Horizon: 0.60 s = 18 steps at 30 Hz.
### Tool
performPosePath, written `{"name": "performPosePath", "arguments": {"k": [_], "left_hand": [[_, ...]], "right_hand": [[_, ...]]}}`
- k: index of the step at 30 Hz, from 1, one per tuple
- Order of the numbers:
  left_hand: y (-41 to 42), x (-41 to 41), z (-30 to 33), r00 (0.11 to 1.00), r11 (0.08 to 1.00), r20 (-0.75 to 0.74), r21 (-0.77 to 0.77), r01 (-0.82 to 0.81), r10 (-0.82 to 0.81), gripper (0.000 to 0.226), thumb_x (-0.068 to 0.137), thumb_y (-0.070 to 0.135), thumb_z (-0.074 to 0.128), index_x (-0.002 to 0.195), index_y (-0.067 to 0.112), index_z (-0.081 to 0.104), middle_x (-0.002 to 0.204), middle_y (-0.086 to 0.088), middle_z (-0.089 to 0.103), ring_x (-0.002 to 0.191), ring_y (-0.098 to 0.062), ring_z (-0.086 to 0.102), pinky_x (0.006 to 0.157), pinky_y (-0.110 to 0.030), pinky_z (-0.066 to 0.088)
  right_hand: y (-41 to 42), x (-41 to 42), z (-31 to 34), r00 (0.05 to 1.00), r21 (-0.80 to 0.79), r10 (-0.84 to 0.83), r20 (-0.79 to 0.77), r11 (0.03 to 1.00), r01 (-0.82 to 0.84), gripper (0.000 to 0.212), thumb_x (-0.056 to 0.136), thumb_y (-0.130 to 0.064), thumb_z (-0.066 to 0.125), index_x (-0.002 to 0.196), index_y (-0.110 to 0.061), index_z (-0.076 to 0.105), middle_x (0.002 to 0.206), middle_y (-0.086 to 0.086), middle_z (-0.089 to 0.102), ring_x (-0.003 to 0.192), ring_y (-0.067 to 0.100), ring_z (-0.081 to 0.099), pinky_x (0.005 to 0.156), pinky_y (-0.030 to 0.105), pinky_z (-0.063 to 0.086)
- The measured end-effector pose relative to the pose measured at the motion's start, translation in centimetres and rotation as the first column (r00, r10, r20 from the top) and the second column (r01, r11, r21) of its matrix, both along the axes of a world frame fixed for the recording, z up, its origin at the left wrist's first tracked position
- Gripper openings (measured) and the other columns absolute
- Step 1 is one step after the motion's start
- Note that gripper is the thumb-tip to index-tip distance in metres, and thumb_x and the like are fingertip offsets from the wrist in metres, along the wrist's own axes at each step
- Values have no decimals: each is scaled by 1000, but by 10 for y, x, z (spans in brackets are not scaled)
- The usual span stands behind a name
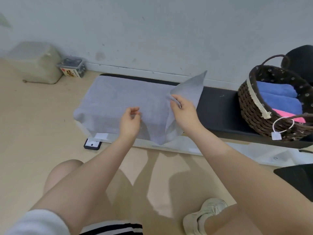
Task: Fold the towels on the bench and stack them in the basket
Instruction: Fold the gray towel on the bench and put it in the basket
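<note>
Along the wall, the black bench point(218, 106) is carrying 1 grey towel point(118, 97), spread over its left end and drooping off the near edge. I am judging the overhang the biggest risk: the hanging cloth could be dragging the whole towel to the floor as the fold goes over. On the bench's right end the wicker basket point(250, 106) is holding 2 blue towels point(277, 94) and 1 pink towel point(288, 116), so space is shrinking and a bulky fold might not be sitting flat. My right hand point(184, 111) is pinching the towel's lifted right flap; gripping at 1 spot could be letting the corner twist. My left hand point(130, 121) is hovering with fingers loosely curled, holding nothing, so the middle is going unpinned.
</note>
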<state>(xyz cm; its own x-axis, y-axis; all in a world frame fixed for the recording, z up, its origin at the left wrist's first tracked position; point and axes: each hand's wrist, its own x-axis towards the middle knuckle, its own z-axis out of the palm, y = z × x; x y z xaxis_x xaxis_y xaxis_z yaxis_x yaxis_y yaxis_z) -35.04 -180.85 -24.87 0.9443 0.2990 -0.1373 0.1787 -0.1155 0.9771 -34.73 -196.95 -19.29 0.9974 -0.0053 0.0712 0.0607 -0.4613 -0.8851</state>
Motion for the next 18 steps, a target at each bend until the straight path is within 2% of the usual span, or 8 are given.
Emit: {"name": "performPosePath", "arguments": {"k": [2, 4, 7, 10, 12, 14, 17, 18], "left_hand": [[37, 3, -6, 994, 995, 10, -1, -104, 104, 21, 92, 5, 42, 105, 17, 53, 86, 9, 55, 83, -20, 57, 73, -23, 44], [71, 1, -10, 979, 979, -6, -14, -204, 203, 22, 91, 6, 41, 106, 17, 53, 93, 4, 57, 90, -22, 57, 81, -28, 45], [117, -2, -17, 941, 942, -46, -7, -335, 335, 26, 93, 11, 40, 117, 14, 52, 105, 3, 53, 96, -17, 54, 87, -28, 43], [158, -2, -27, 913, 917, -79, 19, -399, 399, 38, 91, 6, 36, 126, 12, 46, 111, 2, 49, 100, -19, 52, 96, -36, 44], [175, -3, -32, 912, 923, -161, -21, -385, 377, 46, 91, 4, 33, 134, 15, 39, 125, 2, 47, 112, -21, 50, 100, -37, 43], [186, -3, -37, 921, 935, -243, -111, -338, 304, 53, 93, 4, 31, 144, 19, 29, 136, 7, 41, 115, -16, 44, 94, -29, 39], [195, 3, -42, 938, 950, -302, -203, -238, 171, 61, 93, 2, 30, 149, 25, 17, 150, 9, 29, 129, -15, 34, 96, -27, 32], [197, 7, -44, 943, 953, -307, -226, -201, 126, 63, 92, -1, 30, 148, 26, 19, 149, 10, 31, 126, -13, 35, 94, -25, 30]], "right_hand": [[37, 11, -2, 997, -15, 75, -12, 997, -75, 23, 96, -11, 38, 80, -10, 54, 68, 1, 43, 65, 13, 38, 64, 26, 33], [74, 22, -6, 993, -23, 112, -39, 993, -113, 28, 95, -9, 37, 71, -17, 48, 63, -7, 37, 60, 9, 35, 59, 23, 30], [125, 35, -15, 989, -50, 137, -61, 989, -140, 39, 93, -5, 37, 63, -30, 39, 65, -12, 41, 66, 9, 41, 65, 24, 34], [165, 41, -25, 979, -88, 178, -97, 978, -186, 35, 92, -4, 36, 68, -26, 49, 70, -5, 51, 76, 18, 49, 73, 28, 38], [183, 42, -32, 966, -140, 216, -144, 961, -236, 27, 89, -1, 36, 80, -10, 60, 76, 5, 57, 77, 22, 50, 73, 30, 40], [193, 43, -40, 948, -201, 246, -204, 937, -286, 27, 85, 2, 36, 94, 0, 61, 82, 11, 59, 78, 24, 50, 73, 31, 40], [197, 43, -47, 931, -285, 260, -255, 900, -330, 34, 83, 5, 36, 102, -3, 63, 82, 1, 57, 81, 21, 48, 67, 26, 37], [196, 44, -49, 932, -308, 260, -250, 892, -332, 34, 83, 5, 36, 104, -3, 63, 81, -1, 56, 82, 20, 48, 65, 25, 35]]}}
